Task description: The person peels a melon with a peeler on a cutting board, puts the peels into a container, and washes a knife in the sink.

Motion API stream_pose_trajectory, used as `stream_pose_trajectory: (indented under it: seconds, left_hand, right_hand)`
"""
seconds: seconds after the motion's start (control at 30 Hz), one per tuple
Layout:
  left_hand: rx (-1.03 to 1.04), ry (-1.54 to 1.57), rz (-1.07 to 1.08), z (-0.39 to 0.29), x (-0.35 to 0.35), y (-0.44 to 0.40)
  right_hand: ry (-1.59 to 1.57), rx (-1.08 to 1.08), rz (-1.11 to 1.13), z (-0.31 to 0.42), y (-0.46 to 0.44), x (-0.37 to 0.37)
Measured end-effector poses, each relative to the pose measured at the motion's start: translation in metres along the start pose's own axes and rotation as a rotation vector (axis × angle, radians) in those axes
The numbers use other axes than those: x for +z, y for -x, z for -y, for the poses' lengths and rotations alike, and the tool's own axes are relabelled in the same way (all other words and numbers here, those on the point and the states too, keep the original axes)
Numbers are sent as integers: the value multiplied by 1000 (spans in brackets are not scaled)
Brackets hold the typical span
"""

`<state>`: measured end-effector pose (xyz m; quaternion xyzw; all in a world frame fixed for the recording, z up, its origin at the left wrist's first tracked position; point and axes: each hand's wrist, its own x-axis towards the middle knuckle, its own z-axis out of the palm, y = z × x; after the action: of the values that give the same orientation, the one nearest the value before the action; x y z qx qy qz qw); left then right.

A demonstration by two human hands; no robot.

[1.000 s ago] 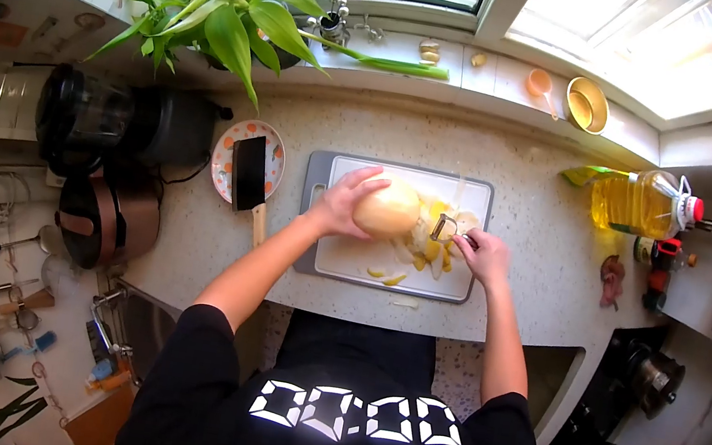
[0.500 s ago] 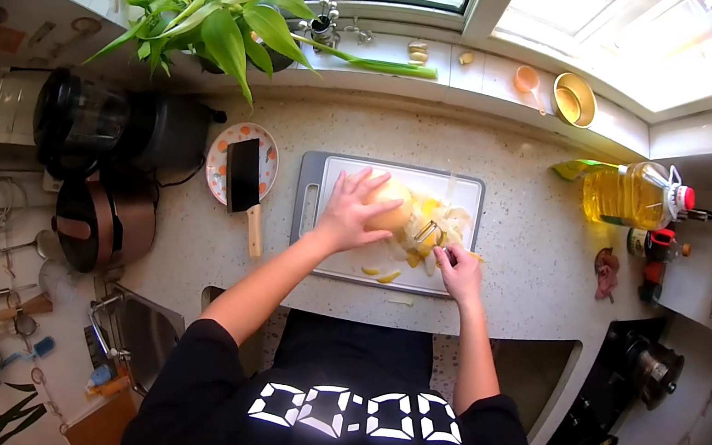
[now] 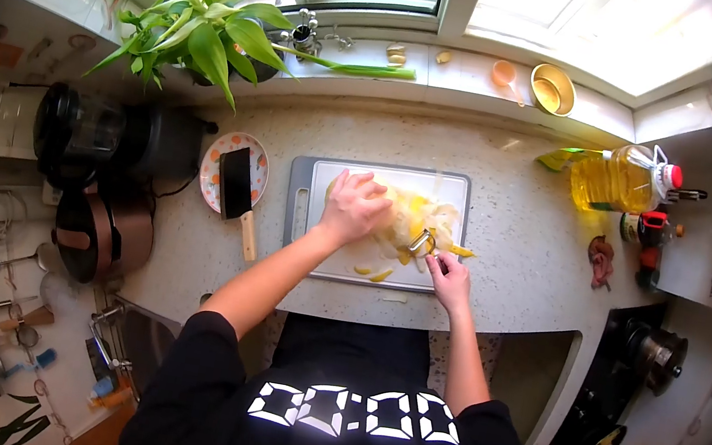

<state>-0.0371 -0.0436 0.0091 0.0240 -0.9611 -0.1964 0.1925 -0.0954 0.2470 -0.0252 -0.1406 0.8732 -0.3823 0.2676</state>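
The pale round produce (image 3: 392, 197) sits right under the left hand (image 3: 356, 210), and that left grip is cupped over it, fingers spread across the top, looking like a brace against rolling. Over to the right hand (image 3: 450, 284): its grip is closed around the handle of a peeler (image 3: 424, 241), head out in front of the fingertips, pointing in over the heap of peelings (image 3: 444, 221). That heap lies between the two grips, so the scraps gather on the cutting board (image 3: 299, 181), which shields the table (image 3: 260, 296) beneath. A yellow strip lies just right of the peeler, and loose bits lie nearer the body, between the grips. Well left of the left grip, a cleaver (image 3: 235, 183) rests on a patterned plate (image 3: 260, 161), handle out over the rim towards the person, likely for an easy reach.

Now, what can't we see? Most of the produce is hidden by the left hand, its edge blurs into the peelings, and the palm's contact is out of sight. Peeler blade against the scraps: touching or just above, I can't tell.
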Motion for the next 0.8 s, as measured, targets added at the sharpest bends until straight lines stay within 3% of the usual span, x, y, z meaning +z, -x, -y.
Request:
stream_pose_trajectory:
  seconds: [0.07,0.27,0.47,0.57,0.67,0.8]
  left_hand:
    - [-8,-5,-25,-2,8,-5]
    - [78,-15,55,-23,16,-31]
    - [81,237,116,-65,57,-20]
    - [95,191,-12,-69,71,-8]
    - [1,363,-13,-78,57,7]
    - [-301,388,142,-69,30,82]
  right_hand:
    - [-74,-77,-96,-5,2,5]
    - [-240,-78,-112,-11,4,3]
    - [-495,-70,-240,-41,-2,21]
    - [-481,108,-207,-32,2,8]
    - [-421,116,-216,-49,2,13]
    - [-274,78,-272,-58,16,22]
